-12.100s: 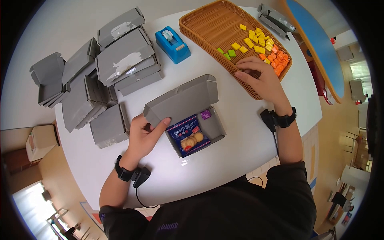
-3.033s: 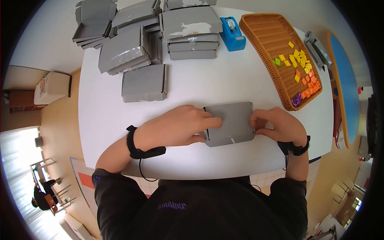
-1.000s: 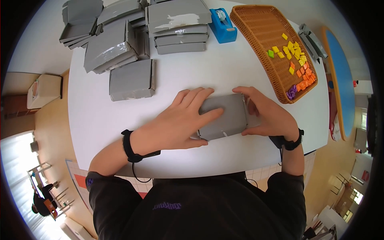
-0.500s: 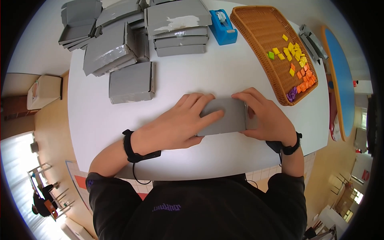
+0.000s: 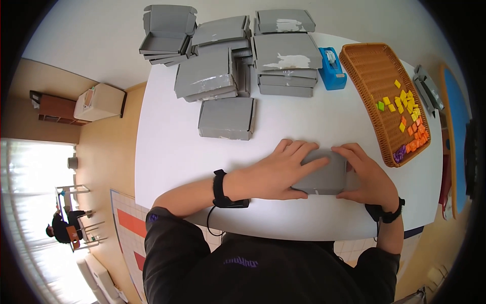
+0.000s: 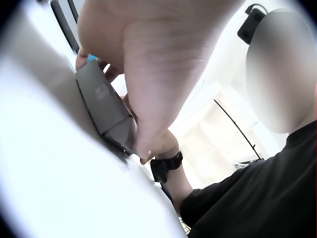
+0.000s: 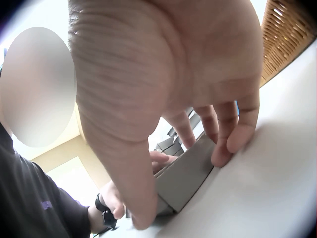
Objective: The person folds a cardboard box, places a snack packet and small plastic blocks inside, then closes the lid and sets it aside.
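Note:
A small grey cardboard box (image 5: 326,177) lies with its lid down near the table's front edge. My left hand (image 5: 273,175) grips its left end, thumb at the front side, index finger across the lid, other fingers at the back edge. At the right end, my right hand (image 5: 372,180) holds the box between its thumb at the front corner and fingers at the back corner. The left wrist view shows the long side of the box (image 6: 101,96) under the hand. In the right wrist view, the end of the box (image 7: 185,178) sits between thumb and fingers. Its contents are hidden.
Stacked grey boxes (image 5: 286,50) stand at the back, with an open box (image 5: 169,40) at far left and a single box (image 5: 226,119) nearer. A blue tape dispenser (image 5: 332,76) stands beside a wicker tray (image 5: 362,66) holding small coloured pieces (image 5: 407,101).
Long before, the box stood open, showing a biscuit packet and a purple piece; its lid is now down. Both hands have kept hold of its ends lately. The head view has shifted.

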A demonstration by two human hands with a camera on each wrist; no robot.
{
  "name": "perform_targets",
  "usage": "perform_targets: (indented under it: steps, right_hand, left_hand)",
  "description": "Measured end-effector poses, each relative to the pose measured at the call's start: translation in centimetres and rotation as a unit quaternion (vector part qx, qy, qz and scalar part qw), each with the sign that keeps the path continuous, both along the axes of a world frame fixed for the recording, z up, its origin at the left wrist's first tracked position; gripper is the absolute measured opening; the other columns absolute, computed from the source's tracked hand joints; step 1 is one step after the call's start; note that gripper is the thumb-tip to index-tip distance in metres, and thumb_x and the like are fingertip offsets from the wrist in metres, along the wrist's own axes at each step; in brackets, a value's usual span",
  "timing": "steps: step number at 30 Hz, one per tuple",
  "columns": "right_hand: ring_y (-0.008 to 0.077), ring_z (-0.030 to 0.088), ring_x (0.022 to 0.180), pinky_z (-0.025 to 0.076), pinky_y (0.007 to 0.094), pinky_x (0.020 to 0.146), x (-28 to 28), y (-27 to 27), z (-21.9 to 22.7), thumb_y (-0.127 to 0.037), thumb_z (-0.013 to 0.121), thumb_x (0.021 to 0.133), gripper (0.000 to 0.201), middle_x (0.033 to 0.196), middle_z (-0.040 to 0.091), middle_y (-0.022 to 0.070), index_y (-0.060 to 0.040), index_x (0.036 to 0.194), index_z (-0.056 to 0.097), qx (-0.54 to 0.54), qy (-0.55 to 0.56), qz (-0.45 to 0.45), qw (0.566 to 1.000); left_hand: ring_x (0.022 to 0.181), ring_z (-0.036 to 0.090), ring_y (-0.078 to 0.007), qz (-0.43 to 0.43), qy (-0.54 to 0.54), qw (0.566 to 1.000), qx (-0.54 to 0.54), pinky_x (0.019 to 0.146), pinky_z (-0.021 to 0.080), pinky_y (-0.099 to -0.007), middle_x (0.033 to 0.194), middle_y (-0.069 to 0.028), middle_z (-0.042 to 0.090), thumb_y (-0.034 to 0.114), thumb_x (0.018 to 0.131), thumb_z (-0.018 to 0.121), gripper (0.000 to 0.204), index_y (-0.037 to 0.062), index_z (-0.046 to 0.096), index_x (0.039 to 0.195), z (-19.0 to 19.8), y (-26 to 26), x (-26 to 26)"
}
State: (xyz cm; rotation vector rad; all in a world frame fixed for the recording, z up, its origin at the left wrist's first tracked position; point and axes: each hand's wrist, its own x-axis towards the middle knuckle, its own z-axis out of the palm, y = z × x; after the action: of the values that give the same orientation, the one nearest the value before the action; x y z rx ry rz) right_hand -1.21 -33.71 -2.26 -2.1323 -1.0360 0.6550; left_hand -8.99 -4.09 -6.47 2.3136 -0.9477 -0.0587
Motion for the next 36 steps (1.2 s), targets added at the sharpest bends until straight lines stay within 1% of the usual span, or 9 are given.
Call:
perform_targets:
  steps: [6, 9, 12, 18, 23, 26, 29, 32, 36]
  right_hand:
    - [0.0318, 0.07, 0.103, 0.06, 0.041, 0.091, -0.9, 0.5, 0.0, -0.014, 0.096, 0.066, 0.098, 0.142, 0.059, 0.0109, -0.0106, 0.154, 0.054, -0.054, -0.071, 0.009, 0.996]
    - [0.0339, 0.071, 0.104, 0.06, 0.0426, 0.092, -1.0, 0.2, -0.2, -0.012, 0.097, 0.067, 0.104, 0.145, 0.058, 0.0122, -0.0098, 0.159, 0.049, -0.035, -0.068, 0.019, 0.997]
    - [0.0371, 0.07, 0.117, 0.06, 0.0432, 0.098, -0.7, 0.3, 1.4, -0.011, 0.098, 0.069, 0.112, 0.153, 0.055, 0.0137, -0.0091, 0.165, 0.042, -0.083, -0.003, -0.031, 0.996]
    - [0.0398, 0.059, 0.142, 0.054, 0.0427, 0.115, -0.1, -0.5, 1.1, -0.012, 0.098, 0.073, 0.112, 0.166, 0.045, 0.0173, -0.0084, 0.168, 0.039, -0.059, -0.028, -0.037, 0.997]
    - [0.0394, 0.057, 0.145, 0.052, 0.0434, 0.118, -0.1, -1.0, 0.2, -0.015, 0.098, 0.075, 0.105, 0.167, 0.044, 0.0181, -0.008, 0.165, 0.044, -0.053, -0.056, -0.012, 0.997]
    - [0.0393, 0.056, 0.146, 0.051, 0.0437, 0.119, -0.1, -1.2, 0.1, -0.017, 0.097, 0.077, 0.101, 0.167, 0.044, 0.0184, -0.0077, 0.163, 0.046, -0.062, -0.07, -0.007, 0.996]
    - [0.0396, 0.056, 0.146, 0.051, 0.044, 0.119, -0.1, -1.1, 0.1, -0.018, 0.097, 0.078, 0.097, 0.168, 0.044, 0.0186, -0.0076, 0.161, 0.049, -0.076, -0.079, -0.006, 0.994]
    - [0.0399, 0.055, 0.147, 0.05, 0.0444, 0.119, -0.1, -1.1, 0.0, -0.019, 0.096, 0.078, 0.094, 0.169, 0.044, 0.0188, -0.0076, 0.16, 0.052, -0.072, -0.071, -0.006, 0.995]
    - [0.0399, 0.056, 0.147, 0.051, 0.0443, 0.119, -0.2, -1.4, -0.2, -0.02, 0.096, 0.078, 0.091, 0.168, 0.044, 0.019, -0.0075, 0.157, 0.054, -0.051, -0.089, -0.003, 0.995]
  left_hand:
    - [0.141, 0.051, -0.0417, -0.01, -0.026, 0.998, 0.052, 0.118, 0.042, -0.0512, 0.152, -0.0222, 0.051, 0.027, 0.082, 0.092, 0.085, 0.0124, 0.054, 0.158, 0.4, -0.3, -0.1]
    - [0.14, 0.052, -0.0409, -0.005, -0.031, 0.998, 0.06, 0.118, 0.042, -0.0513, 0.153, -0.0205, 0.052, 0.024, 0.081, 0.092, 0.085, 0.0136, 0.056, 0.157, 0.6, 0.1, 0.2]
    - [0.144, 0.05, -0.0408, 0.026, -0.046, 0.995, 0.09, 0.12, 0.041, -0.0515, 0.155, -0.0202, 0.051, 0.022, 0.079, 0.09, 0.085, 0.0145, 0.056, 0.157, 1.6, 1.2, 1.1]
    - [0.151, 0.045, -0.0421, 0.113, -0.065, 0.98, 0.15, 0.127, 0.031, -0.0576, 0.159, -0.0211, 0.049, 0.02, 0.08, 0.086, 0.087, 0.0161, 0.054, 0.16, 1.9, 4.1, 3.1]
    - [0.151, 0.045, -0.0399, 0.146, -0.065, 0.972, 0.173, 0.128, 0.028, -0.0584, 0.16, -0.0186, 0.049, 0.022, 0.08, 0.087, 0.087, 0.0178, 0.054, 0.16, 1.6, 6.0, 3.9]
    - [0.148, 0.049, -0.0412, 0.135, -0.029, 0.976, 0.168, 0.126, 0.034, -0.0565, 0.16, -0.0195, 0.05, 0.018, 0.078, 0.089, 0.088, 0.0178, 0.054, 0.16, 2.4, 6.7, 4.2]
    - [0.143, 0.052, -0.0435, 0.093, -0.022, 0.993, 0.075, 0.121, 0.043, -0.0525, 0.157, -0.0202, 0.052, 0.011, 0.076, 0.09, 0.091, 0.0168, 0.054, 0.159, 4.3, 6.9, 4.2]
    - [0.141, 0.055, -0.0451, 0.108, -0.015, 0.991, 0.083, 0.117, 0.048, -0.0488, 0.154, -0.0206, 0.055, 0.005, 0.075, 0.089, 0.091, 0.0159, 0.055, 0.158, 6.7, 7.9, 3.4]
    - [0.138, 0.056, -0.045, 0.177, 0.02, 0.967, 0.182, 0.115, 0.05, -0.049, 0.15, -0.0185, 0.057, 0.005, 0.073, 0.087, 0.087, 0.0143, 0.056, 0.154, 8.5, 10.5, 2.0]
